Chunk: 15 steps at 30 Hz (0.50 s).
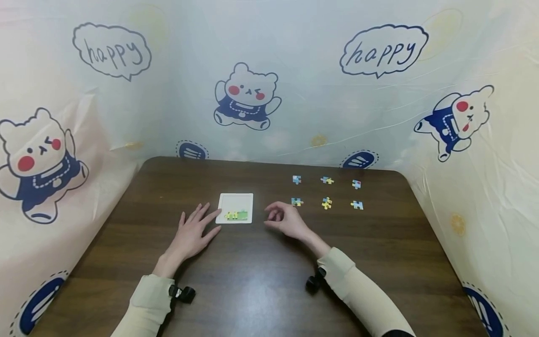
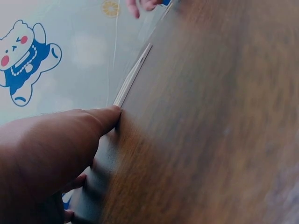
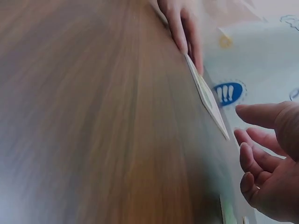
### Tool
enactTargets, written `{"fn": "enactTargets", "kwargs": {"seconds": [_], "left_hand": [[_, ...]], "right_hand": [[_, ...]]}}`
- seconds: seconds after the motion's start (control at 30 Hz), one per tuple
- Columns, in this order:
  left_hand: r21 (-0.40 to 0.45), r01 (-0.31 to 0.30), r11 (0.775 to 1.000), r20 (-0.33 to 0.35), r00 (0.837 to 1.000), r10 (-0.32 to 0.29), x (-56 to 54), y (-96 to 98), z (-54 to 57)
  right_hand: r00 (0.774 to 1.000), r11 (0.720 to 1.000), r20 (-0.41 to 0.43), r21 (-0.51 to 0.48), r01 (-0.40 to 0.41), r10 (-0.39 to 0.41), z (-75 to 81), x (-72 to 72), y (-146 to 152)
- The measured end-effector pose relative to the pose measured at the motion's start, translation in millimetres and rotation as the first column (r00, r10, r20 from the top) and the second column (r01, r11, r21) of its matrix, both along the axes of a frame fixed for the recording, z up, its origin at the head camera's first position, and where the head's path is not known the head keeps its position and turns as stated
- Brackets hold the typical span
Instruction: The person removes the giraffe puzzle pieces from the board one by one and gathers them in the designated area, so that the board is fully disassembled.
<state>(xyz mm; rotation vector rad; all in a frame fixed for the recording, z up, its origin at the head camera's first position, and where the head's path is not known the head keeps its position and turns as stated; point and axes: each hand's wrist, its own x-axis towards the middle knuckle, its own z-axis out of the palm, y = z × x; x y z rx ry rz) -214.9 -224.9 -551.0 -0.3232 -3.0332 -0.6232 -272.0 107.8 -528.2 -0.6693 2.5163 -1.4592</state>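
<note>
A square white puzzle tray (image 1: 236, 202) lies on the table, with joined green and yellow jigsaw pieces (image 1: 237, 216) along its near side. My left hand (image 1: 190, 237) rests at the tray's left edge, fingers spread, with the index finger and thumb right at the rim. To the right of the tray is my right hand (image 1: 289, 222), its fingers loosely bent. The right wrist view shows a gap between its thumb and fingers and nothing held. Just beyond this hand, a blue and yellow jigsaw piece (image 1: 296, 202) lies loose.
Several more loose pieces lie in two rows at the back right, among them a yellow one (image 1: 326, 203) and a blue one (image 1: 357, 205). The brown wooden table (image 1: 261, 281) meets a printed curtain (image 1: 294, 61) at its back and sides.
</note>
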Motion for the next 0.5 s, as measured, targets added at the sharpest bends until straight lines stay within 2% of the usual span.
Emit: {"fn": "enactTargets", "kwargs": {"seconds": [0.27, 0.5], "left_hand": [[-0.011, -0.005, 1.0, -0.005, 1.0, 0.005, -0.8, -1.6, 0.1], [-0.018, -0.003, 1.0, -0.018, 1.0, 0.002, -0.4, -0.9, -0.5]], "right_hand": [[0.998, 0.998, -0.001, 0.019, -0.06, 0.06, 4.9, -10.1, -51.5], [0.995, 0.992, -0.019, 0.072, -0.101, 0.102, 4.0, -19.6, -80.4]]}}
